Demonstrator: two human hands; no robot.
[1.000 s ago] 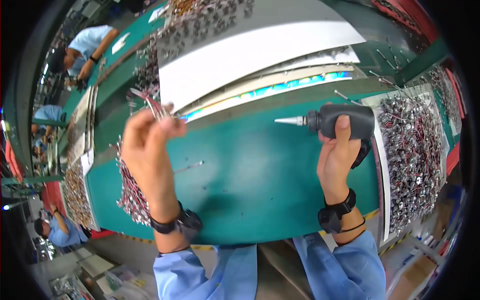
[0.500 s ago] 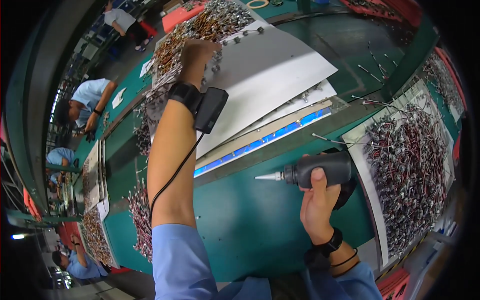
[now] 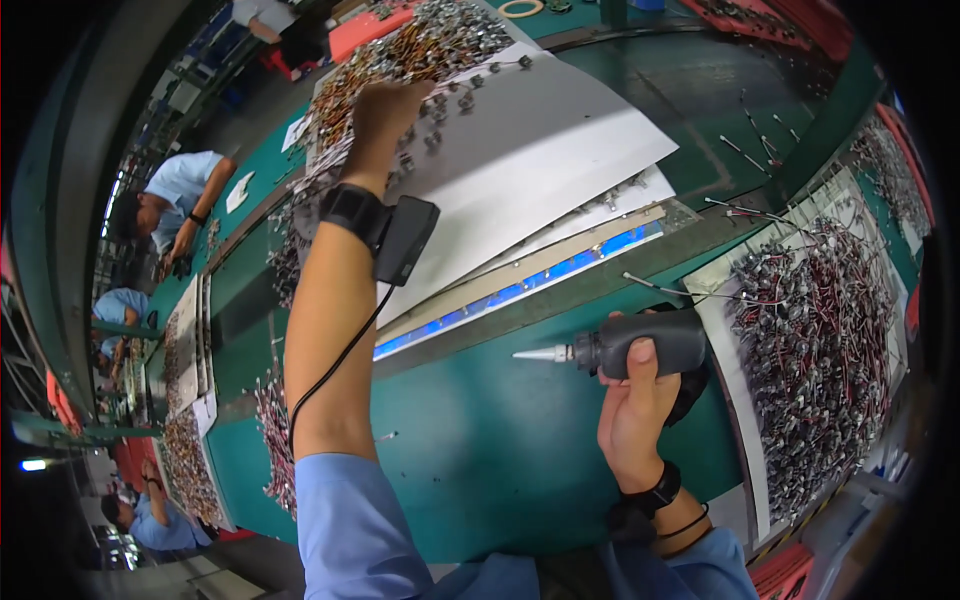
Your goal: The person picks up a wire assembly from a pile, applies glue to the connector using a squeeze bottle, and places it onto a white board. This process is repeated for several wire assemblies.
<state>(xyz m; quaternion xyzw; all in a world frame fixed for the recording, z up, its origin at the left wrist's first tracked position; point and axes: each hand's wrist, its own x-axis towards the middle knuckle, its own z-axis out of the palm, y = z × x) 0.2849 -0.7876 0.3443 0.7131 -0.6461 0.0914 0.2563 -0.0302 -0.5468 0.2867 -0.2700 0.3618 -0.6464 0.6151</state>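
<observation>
My right hand [image 3: 628, 425] grips a black squeeze bottle [image 3: 655, 343] above the green mat. The bottle lies sideways, its pale tapered nozzle [image 3: 540, 354] pointing left. Far ahead, my left hand [image 3: 388, 112] is at the left edge of a stack of white sheets [image 3: 545, 150]. The back of that hand hides most of its fingers, so I cannot tell what is in them. Beside it, small metal parts with wires [image 3: 465, 100] lie in a row along the sheet's edge. A large heap of similar parts with orange wires [image 3: 420, 50] lies just beyond.
At right, a dense heap of parts with red and white wires [image 3: 815, 350] sits on a white board. A blue strip [image 3: 520, 289] runs below the sheets. Loose wires [image 3: 745, 150] lie at far right. Co-workers [image 3: 185, 195] work along the bench at left.
My left forearm and hand have shifted slightly left along the sheet's edge. The right hand and bottle are almost unmoved. A standing person at the upper left has moved right in the view.
</observation>
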